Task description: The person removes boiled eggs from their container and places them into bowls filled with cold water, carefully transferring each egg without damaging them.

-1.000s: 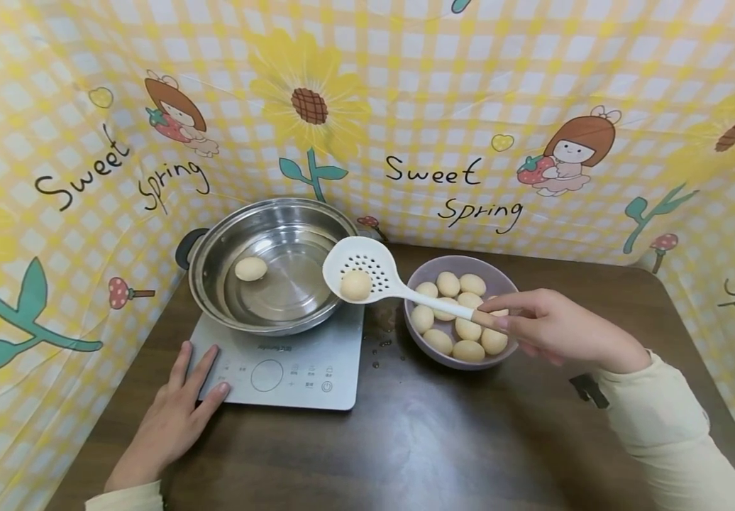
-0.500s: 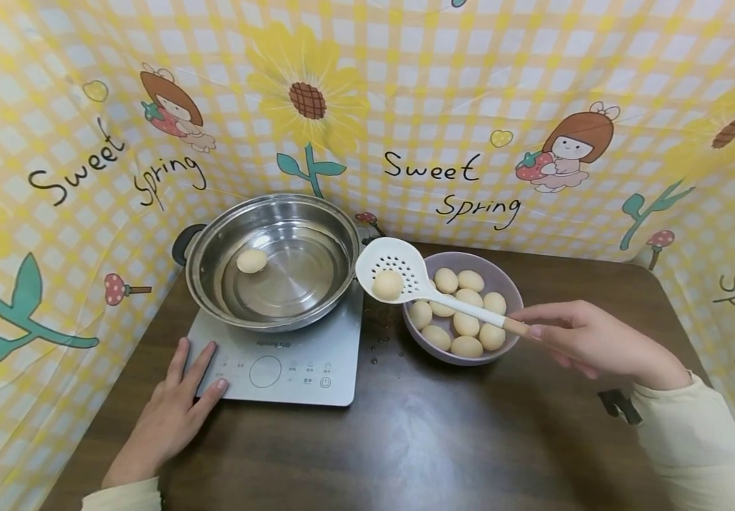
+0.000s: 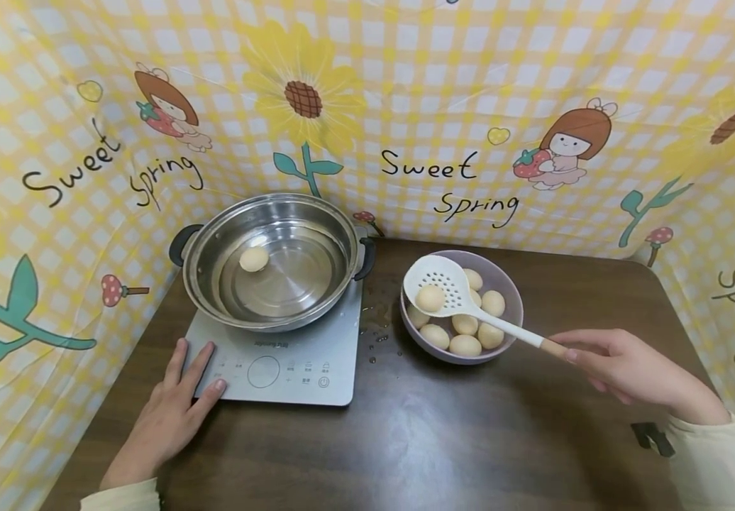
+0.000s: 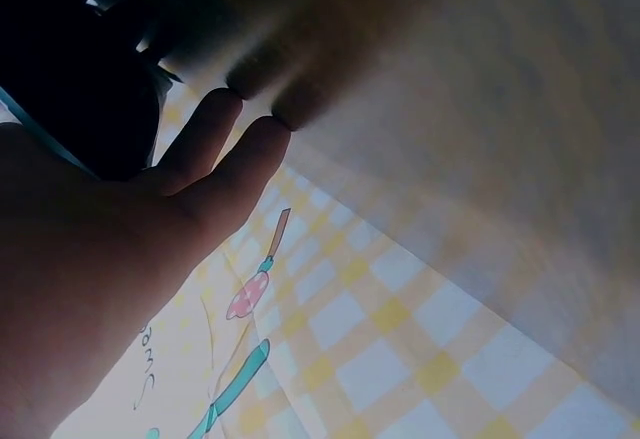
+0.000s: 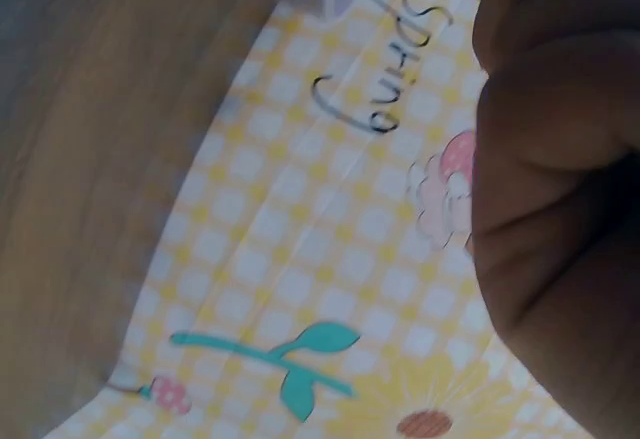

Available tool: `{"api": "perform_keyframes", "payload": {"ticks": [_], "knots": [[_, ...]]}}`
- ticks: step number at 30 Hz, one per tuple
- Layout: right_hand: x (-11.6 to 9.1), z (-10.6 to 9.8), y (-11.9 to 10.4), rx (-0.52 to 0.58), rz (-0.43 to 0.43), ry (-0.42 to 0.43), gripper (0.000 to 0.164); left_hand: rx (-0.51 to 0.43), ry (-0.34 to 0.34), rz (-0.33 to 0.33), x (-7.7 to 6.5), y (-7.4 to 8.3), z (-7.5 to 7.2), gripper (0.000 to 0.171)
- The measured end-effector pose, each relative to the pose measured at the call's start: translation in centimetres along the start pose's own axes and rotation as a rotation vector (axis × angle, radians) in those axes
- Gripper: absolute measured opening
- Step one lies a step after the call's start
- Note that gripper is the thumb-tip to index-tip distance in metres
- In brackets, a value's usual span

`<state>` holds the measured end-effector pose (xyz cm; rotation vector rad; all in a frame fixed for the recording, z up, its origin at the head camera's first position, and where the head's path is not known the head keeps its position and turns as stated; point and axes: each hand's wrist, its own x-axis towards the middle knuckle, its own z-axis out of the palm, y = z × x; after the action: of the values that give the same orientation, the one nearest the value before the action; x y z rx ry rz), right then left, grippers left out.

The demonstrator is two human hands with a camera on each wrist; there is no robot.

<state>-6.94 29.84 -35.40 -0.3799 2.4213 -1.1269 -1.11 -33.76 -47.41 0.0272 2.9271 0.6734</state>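
My right hand (image 3: 636, 369) grips the wooden end of a white slotted spoon (image 3: 501, 323). One egg (image 3: 430, 299) lies in the spoon's perforated bowl, which is over the left part of a purple bowl (image 3: 513, 284) holding several more eggs (image 3: 465, 346). The spoon hides some of those eggs. With fingers spread, my left hand (image 3: 172, 408) rests at the left front edge of a silver induction cooker (image 3: 335, 376). A steel pot (image 3: 265, 323) with black handles stands on the cooker, and a single egg (image 3: 254, 259) sits in the clear water inside.
Water drops (image 3: 372, 360) dot the brown table (image 3: 393, 433) between the cooker and the purple bowl. A yellow checked cloth (image 3: 406, 106) with printed sunflowers hangs behind and along the sides. Near my right sleeve lies a small black object (image 3: 653, 438).
My right hand has carried the slotted spoon and its egg rightward, from beside the pot's rim to over the purple bowl. My left hand has stayed on the cooker's edge.
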Motion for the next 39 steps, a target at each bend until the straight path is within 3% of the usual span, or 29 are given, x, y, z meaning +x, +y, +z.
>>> {"api": "perform_keyframes", "payload": {"ticks": [5,11,19,34,39], "knots": [[-0.9,-0.1,1.4,-0.046,0.103,0.068,0.033,0.004,0.0,0.001,0.1,0.1,-0.1,0.071],[-1.7,-0.3,2.4,-0.141,0.113,0.161,0.023,0.004,-0.001,0.005,0.2,0.1,-0.2,0.071],[-2.1,-0.4,2.6,-0.251,0.114,0.32,0.028,-0.002,-0.017,-0.013,0.0,0.1,-0.1,0.072],[-2.1,0.0,2.5,-0.179,0.105,0.361,0.03,-0.006,-0.022,0.001,0.2,0.1,-0.4,0.071],[-2.3,0.0,3.0,-0.055,0.074,0.292,0.023,-0.005,-0.027,-0.002,0.1,0.2,-0.4,0.071]]}}
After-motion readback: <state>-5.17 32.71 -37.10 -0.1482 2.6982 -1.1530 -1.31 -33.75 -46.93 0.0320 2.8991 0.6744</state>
